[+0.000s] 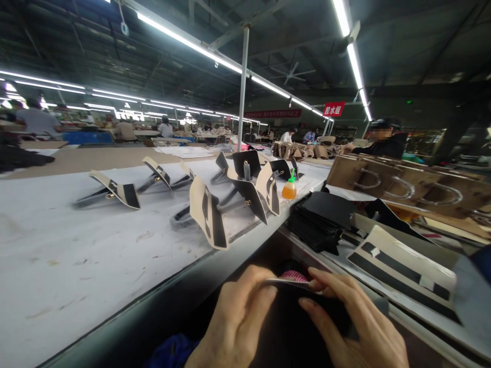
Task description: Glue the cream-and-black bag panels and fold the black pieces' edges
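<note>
Close in front of me, both hands grip the top edge of a black bag panel (pixel 293 327), which has a pale edge. My left hand (pixel 240 314) pinches its left side between thumb and fingers. At the right side, my right hand (pixel 355 312) has its fingers behind the edge and its thumb in front. The panel's lower part runs out of the picture. On the white table beyond stand several bent black-and-cream bag pieces (pixel 209 214) with straps and small gold fittings. A squeeze bottle (pixel 289 190) of orange liquid with a green nozzle is beside them.
Right of my hands, a second surface bears a stack of black panels (pixel 318 217) and a cream panel with black strips (pixel 402 266). Brown pieces with wrapped handles (pixel 406 181) stand behind. The white table's edge (pixel 153 299) runs diagonally at my left. Another person (pixel 387 143) is at far right.
</note>
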A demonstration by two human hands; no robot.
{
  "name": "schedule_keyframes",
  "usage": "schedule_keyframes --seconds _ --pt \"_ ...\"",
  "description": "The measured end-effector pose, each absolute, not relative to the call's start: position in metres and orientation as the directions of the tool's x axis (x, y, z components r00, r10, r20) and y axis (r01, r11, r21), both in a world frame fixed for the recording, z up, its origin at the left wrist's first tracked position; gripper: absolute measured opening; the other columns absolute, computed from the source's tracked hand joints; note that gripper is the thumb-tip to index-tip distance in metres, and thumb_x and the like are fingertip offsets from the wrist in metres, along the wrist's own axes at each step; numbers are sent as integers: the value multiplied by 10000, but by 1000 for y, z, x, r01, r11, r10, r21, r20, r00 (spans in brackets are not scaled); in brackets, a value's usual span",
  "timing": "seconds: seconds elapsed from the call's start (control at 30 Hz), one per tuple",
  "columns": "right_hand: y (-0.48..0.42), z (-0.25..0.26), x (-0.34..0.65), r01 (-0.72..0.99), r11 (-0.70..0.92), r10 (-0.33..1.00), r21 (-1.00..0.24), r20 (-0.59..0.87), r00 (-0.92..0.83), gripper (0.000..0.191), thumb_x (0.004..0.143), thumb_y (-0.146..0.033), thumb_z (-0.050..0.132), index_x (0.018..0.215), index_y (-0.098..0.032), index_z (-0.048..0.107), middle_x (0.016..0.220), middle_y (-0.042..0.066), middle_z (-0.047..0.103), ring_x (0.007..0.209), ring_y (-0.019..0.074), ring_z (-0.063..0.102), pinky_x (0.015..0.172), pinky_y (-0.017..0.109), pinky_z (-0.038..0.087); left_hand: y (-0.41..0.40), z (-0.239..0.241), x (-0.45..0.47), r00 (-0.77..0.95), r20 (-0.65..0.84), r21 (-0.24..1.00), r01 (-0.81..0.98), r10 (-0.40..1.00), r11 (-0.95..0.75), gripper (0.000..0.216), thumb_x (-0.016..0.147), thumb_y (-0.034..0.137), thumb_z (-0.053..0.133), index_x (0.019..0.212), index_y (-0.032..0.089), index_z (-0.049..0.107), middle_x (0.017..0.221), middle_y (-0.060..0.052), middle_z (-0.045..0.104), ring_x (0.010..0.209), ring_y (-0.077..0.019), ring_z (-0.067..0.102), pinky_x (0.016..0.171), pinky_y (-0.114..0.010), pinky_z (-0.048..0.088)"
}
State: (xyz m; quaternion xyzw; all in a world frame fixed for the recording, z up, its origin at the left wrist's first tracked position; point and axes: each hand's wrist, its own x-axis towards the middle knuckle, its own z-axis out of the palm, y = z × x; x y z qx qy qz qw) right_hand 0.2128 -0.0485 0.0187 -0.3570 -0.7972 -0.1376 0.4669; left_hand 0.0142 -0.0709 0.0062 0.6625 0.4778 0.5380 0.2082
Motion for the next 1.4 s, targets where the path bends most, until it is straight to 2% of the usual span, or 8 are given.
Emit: schedule_keyframes --seconds 0.17,0.37,0.53,0.73,0.87,1.0,1.2,1.4 --pt "-54 18 214 712 661 494 -237 851 -176 119 984 -264 611 1101 -241 613 861 -23 683 726 111 689 757 189 560 -76 -1 10 -72 549 777 412 833 -476 228 991 389 557 987 240 730 675 11 677 523 -125 583 540 -199 515" --pt "-54 19 215 701 658 530 -277 831 -169 139 959 -234 641 1096 -244 622 849 -25 667 729 117 680 746 193 557 -82 -4 21 -113 565 778 402 817 -483 230 1023 393 517 1082 302 721 846 15 741 621 -114 624 639 -212 501" --pt "-52 16 213 681 663 539 -311 830 -146 111 969 -237 622 1079 -254 619 822 -38 663 700 107 672 714 186 550 -85 -1 28 -93 691 672 448 717 -590 232 1041 410 497 1119 401 716 895 72 787 648 -100 629 715 -192 484" --pt "-47 7 225 730 575 606 -370 792 -75 143 945 -331 673 1070 -271 636 864 -40 711 733 116 705 712 180 571 -77 -12 13 -105 620 739 411 778 -533 192 1005 347 560 1106 301 718 1002 26 809 598 -115 608 727 -208 545" --pt "-46 6 236 745 551 587 -376 809 -25 90 936 -325 684 1001 -265 668 874 -35 727 726 121 712 711 188 578 -78 -15 6 -110 692 692 383 714 -612 160 1002 296 577 1099 307 704 1043 45 817 741 -112 706 863 -187 544" --pt "-46 13 233 709 589 567 -387 823 -22 19 927 -272 680 933 -259 693 824 -32 728 699 134 712 659 199 579 -80 -11 10 -102 761 631 345 641 -695 175 1005 277 591 1138 314 699 1041 57 823 765 -105 744 833 -179 561" --pt "-48 20 230 677 609 598 -415 800 -48 64 917 -224 671 890 -263 715 785 -31 702 687 131 698 631 203 553 -81 -5 19 -90 818 560 353 568 -750 198 1031 289 558 1181 311 686 1066 73 821 752 -79 756 810 -161 564" --pt "-48 19 235 660 652 581 -373 805 -118 97 914 -167 676 878 -258 675 781 -35 677 681 116 667 639 190 535 -84 -14 20 -198 763 640 360 615 -678 153 1009 309 596 1105 318 714 990 92 829 707 -79 736 847 -156 569"
